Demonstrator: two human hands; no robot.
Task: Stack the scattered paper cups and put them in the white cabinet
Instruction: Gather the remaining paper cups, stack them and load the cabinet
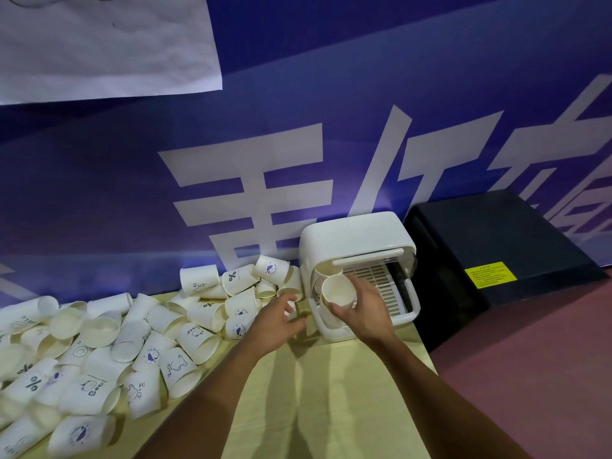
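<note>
Right now the right hand [361,309] grips a white paper cup [337,291] at centre right of the frame, fingers curled round its wall. It holds the cup at the open front of the small white plastic cabinet [357,233], whose lid is raised over a slatted tray. The cup's mouth faces up and toward the camera and its base points into the opening, so its long axis runs roughly along the way in. Whether it is one cup or several nested together cannot be told. The left hand [275,321] hovers just left of the cabinet with its fingers loosely spread, holding nothing that I can make out, though a small cup lies right at its fingertips. The scattered white printed paper cups [132,342] lie mostly on their sides across the pale yellow desk [314,392], spreading from the frame's centre to its lower left. That makes the left hand the nearer one to the heap, and the right the nearer one to the cabinet.
</note>
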